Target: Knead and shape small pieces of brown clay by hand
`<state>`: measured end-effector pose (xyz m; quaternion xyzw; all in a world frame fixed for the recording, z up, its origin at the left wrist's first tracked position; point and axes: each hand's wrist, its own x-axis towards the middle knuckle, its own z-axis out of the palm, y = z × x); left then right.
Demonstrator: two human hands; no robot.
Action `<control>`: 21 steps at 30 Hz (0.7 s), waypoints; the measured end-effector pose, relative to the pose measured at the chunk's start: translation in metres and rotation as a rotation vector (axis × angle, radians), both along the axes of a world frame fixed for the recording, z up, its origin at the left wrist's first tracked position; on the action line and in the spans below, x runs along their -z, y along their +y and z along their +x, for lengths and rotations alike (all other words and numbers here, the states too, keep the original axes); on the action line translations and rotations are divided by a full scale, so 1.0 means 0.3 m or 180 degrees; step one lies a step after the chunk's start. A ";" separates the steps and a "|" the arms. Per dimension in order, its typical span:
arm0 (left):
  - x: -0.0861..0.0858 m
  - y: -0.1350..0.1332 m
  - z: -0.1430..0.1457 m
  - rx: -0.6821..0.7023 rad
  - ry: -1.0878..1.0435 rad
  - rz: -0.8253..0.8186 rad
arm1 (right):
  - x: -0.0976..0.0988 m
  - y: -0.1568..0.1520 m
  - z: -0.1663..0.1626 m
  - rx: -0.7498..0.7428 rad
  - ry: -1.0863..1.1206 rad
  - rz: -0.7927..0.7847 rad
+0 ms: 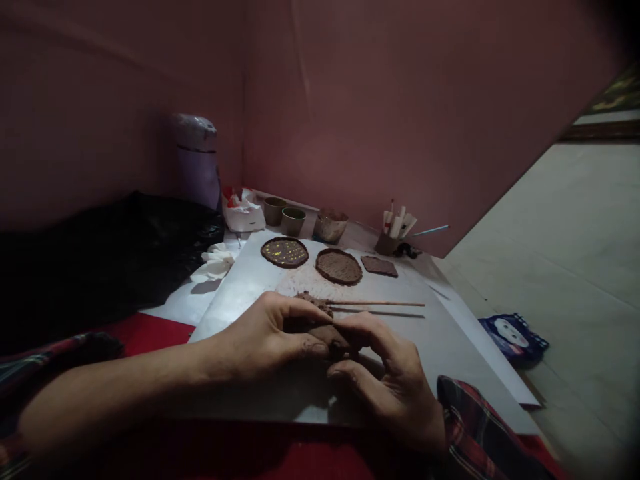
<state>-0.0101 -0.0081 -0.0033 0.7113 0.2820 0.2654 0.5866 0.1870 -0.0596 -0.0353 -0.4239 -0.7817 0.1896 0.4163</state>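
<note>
Between my two hands is a lump of brown clay (323,335), held just above the white board (230,293). My left hand (273,333) grips it from the left, thumb along its near side. From the right, the curled fingers of my right hand (387,367) press on the same lump, with the thumb below. Behind the fingers lies a rougher heap of clay (305,298), partly hidden. A thin wooden stick (380,304) runs rightward from that heap. Farther back rest a round clay disc with yellow specks (285,252), a plain round one (339,267) and a small rectangular slab (379,266).
Two cups (293,222) and a smeared bowl (330,227) stand near the wall. To their right is a holder with brushes and sticks (387,243). A black plastic bag (100,260), crumpled tissue (214,263) and a purple container (197,160) occupy the left. A blue packet (515,339) lies on the floor.
</note>
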 end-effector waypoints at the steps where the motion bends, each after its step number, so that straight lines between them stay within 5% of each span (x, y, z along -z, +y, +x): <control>1: 0.000 0.001 0.000 -0.0035 -0.0030 0.0022 | 0.000 0.000 0.000 -0.0016 -0.0018 0.0025; 15: -0.008 -0.001 0.007 -0.0073 -0.0256 -0.0289 | 0.000 0.005 0.007 -0.0234 -0.0294 0.0229; 21: 0.005 0.008 0.011 0.0280 -0.0249 -0.0482 | -0.003 0.008 0.007 0.0071 0.0096 -0.0211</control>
